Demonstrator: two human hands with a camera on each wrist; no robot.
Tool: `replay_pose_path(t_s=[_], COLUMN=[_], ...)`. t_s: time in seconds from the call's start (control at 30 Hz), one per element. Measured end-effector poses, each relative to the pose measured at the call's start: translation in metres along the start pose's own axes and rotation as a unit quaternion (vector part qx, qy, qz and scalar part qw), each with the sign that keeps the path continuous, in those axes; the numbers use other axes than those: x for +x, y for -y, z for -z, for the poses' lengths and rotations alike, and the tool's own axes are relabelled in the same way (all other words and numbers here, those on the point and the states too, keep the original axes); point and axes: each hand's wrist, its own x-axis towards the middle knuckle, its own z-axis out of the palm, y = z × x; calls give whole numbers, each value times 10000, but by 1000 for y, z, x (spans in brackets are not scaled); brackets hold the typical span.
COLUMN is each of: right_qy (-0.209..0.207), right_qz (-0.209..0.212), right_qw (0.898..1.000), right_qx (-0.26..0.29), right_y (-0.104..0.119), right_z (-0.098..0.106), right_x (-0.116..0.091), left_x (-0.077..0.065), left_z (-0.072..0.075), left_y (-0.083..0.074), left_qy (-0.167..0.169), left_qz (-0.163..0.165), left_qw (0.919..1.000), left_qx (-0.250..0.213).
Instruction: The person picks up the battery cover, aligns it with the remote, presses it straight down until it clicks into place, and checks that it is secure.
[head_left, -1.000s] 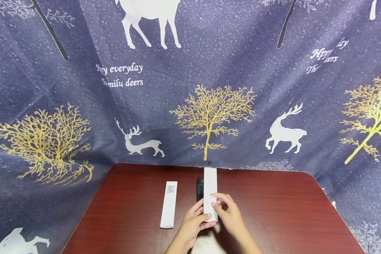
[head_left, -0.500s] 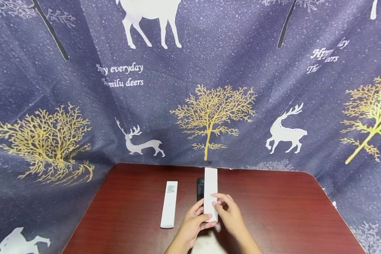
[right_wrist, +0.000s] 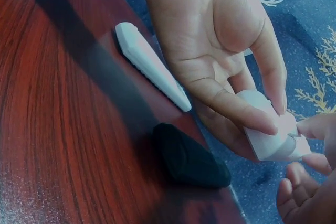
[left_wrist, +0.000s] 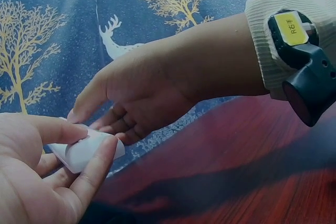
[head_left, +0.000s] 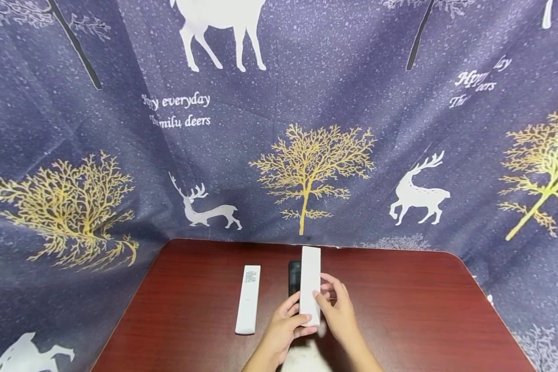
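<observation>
A white remote control (head_left: 310,268) is held tilted up above the table at centre. My left hand (head_left: 281,329) grips its lower end, thumb across the face and fingers behind; in the left wrist view that end of the white remote (left_wrist: 86,149) shows between thumb and fingers. My right hand (head_left: 341,312) pinches the remote's right side, thumb on the face and fingers at the far edge. In the right wrist view, my right hand (right_wrist: 307,192) touches the far part, which is largely hidden.
A second white remote (head_left: 248,302), with a printed label, lies left on the red-brown table (head_left: 414,305). A black remote-like object (head_left: 294,274) lies partly hidden behind the held one. A patterned cloth (head_left: 279,181) hangs along the table's back edge.
My right index finger has moved off the remote's face to its right edge; the thumb stays on the face. The held remote has shifted slightly right.
</observation>
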Motion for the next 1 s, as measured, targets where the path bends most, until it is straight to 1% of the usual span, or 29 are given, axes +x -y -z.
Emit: replay_pose_path(t_s=[0.1, 0.2, 0.33, 0.67, 1.0], right_qy=[200, 428, 528, 544, 545], right_qz=[-206, -423, -578, -554, -554], right_qw=[9995, 9974, 9952, 9939, 9942], right_qx=[139, 399, 588, 788, 749], right_y=[0, 1, 4, 4, 2], right_z=[0, -1, -1, 0, 0], right_x=[1, 1, 0, 0, 0], left_x=[0, 1, 0, 0, -1], left_z=[0, 1, 1, 0, 0], left_y=[0, 2, 2, 3, 3], left_qy=[6, -5, -23, -28, 13], left_qz=[-5, 9, 27, 24, 43], left_qw=[10000, 10000, 10000, 10000, 10000], left_qx=[25, 67, 69, 18, 29])
